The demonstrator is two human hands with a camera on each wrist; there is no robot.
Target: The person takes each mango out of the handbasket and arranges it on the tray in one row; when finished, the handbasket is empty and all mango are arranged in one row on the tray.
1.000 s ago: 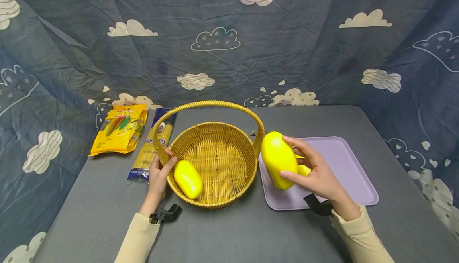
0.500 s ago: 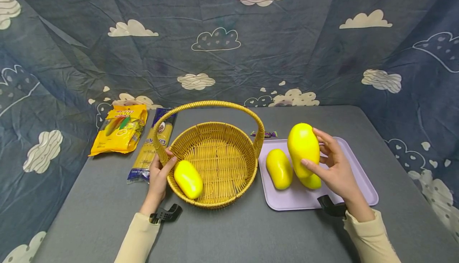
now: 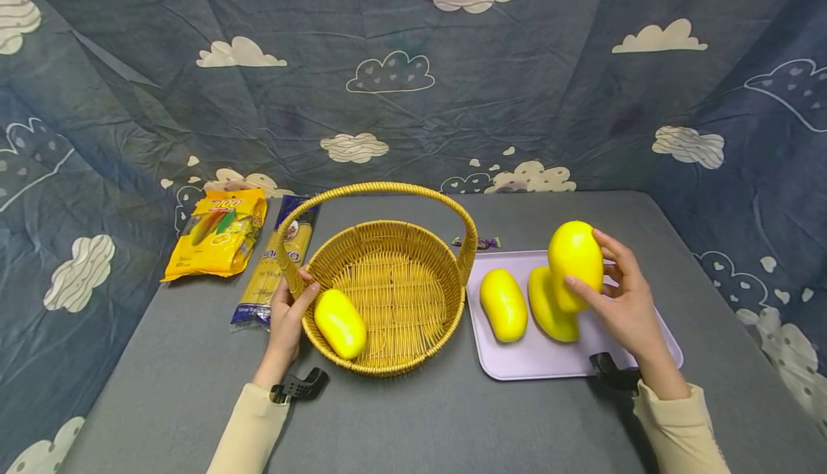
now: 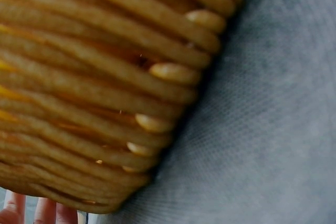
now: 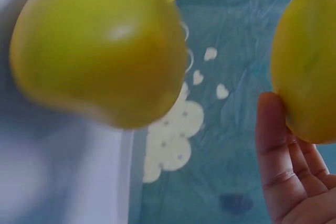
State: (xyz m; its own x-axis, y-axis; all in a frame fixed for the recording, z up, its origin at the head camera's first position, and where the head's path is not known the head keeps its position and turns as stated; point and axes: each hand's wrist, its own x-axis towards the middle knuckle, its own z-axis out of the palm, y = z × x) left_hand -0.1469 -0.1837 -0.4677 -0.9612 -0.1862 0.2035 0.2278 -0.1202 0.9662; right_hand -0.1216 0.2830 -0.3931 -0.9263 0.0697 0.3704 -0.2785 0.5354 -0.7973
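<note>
Clocks are as we see them, 12 at the far side. Change: our right hand (image 3: 623, 309) has carried the held mango (image 3: 575, 262) from just beside the basket (image 3: 400, 301) rim at 3 o'clock to the 12 o'clock half of the tray (image 3: 530, 359). Thumb and fingers are curled round it, spread about as wide as the fruit. We'd read this as mid-carry, not set down; that fruit is now on the tray side of the job. The move uncovered the outer tray mango (image 3: 504, 307) at 9 o'clock and, beyond it, the candy (image 3: 486, 242) at 10.

Unchanged: our left hand (image 3: 284, 316) pinches the basket rim at 9 o'clock, by the foot of the handle; the basket mango (image 3: 340, 323) lies inside at 8.

Hidden: the held mango covers part of the inner tray mango (image 3: 548, 309); we can't tell the gap beneath it. The handle crosses the candy's 9 o'clock end. Left fingers are mostly behind wicker; the left wrist view shows just a few at 7 o'clock, cut off. In the right wrist view the held mango is cut off at 3 o'clock; the big mango at 10 is blurred, can't say which.
</note>
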